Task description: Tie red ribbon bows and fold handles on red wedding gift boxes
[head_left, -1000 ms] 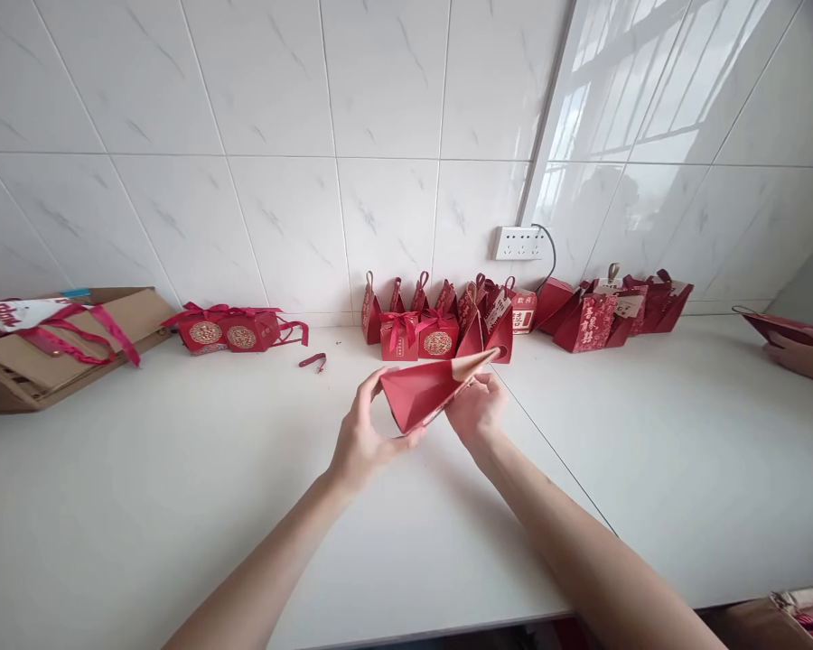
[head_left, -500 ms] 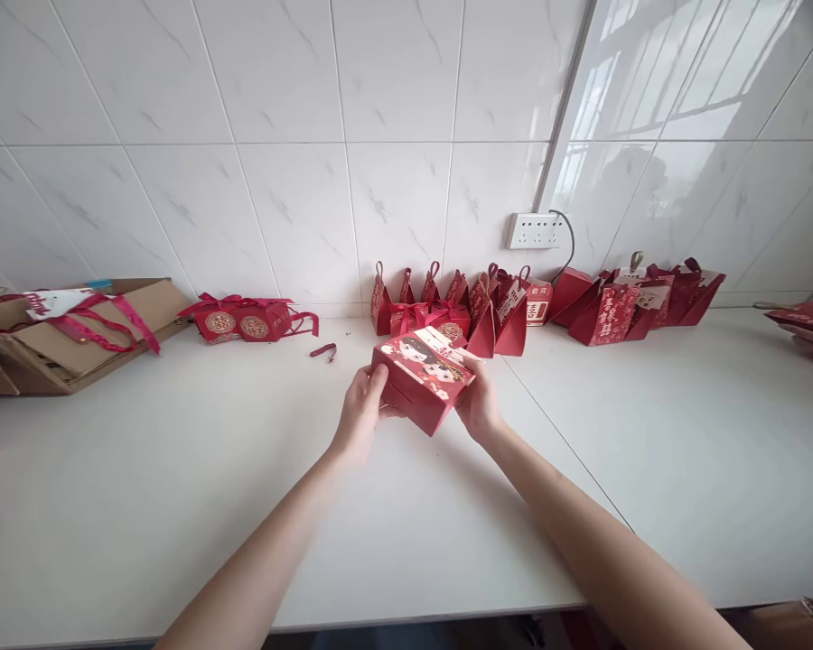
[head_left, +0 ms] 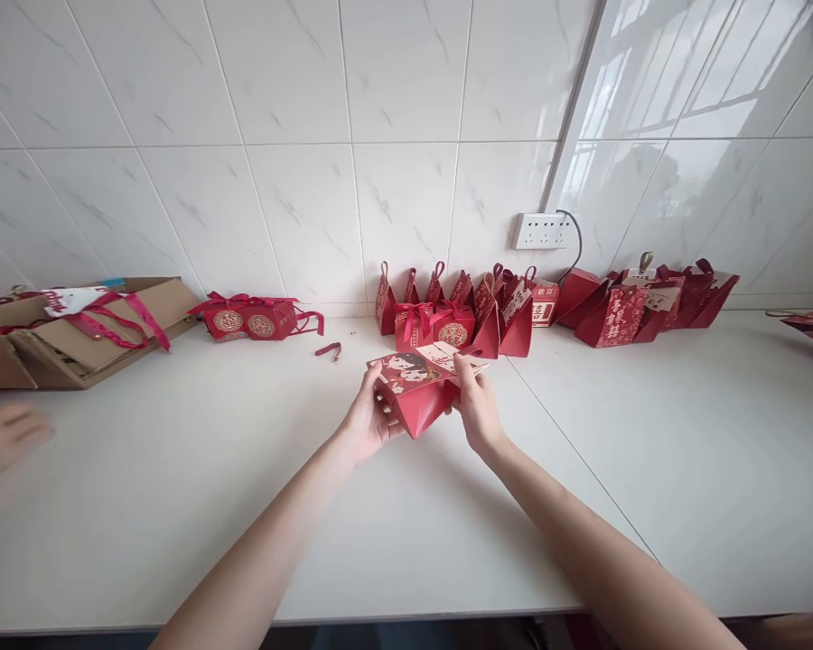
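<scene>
A red paper gift box (head_left: 416, 393) with a cartoon picture on its top face is held above the white counter (head_left: 176, 506), between both hands. My left hand (head_left: 366, 422) grips its left end with the fingers curled round it. My right hand (head_left: 475, 411) is closed on its right side, the thumb pressing on the top flap. Behind the box, against the tiled wall, stands a cluster of finished red boxes with ribbon bows (head_left: 451, 311).
A flat cardboard carton with red ribbons (head_left: 74, 329) lies at far left, two red round-emblem boxes (head_left: 247, 318) beside it. More red bags (head_left: 640, 302) lean on the wall at right under a socket (head_left: 540, 231). Another person's blurred hand (head_left: 4, 438) is at the left edge.
The box has gone from a flat folded wedge to an opened shape with its picture face up. The view has tilted slightly. Another person's hand has appeared at the left edge.
</scene>
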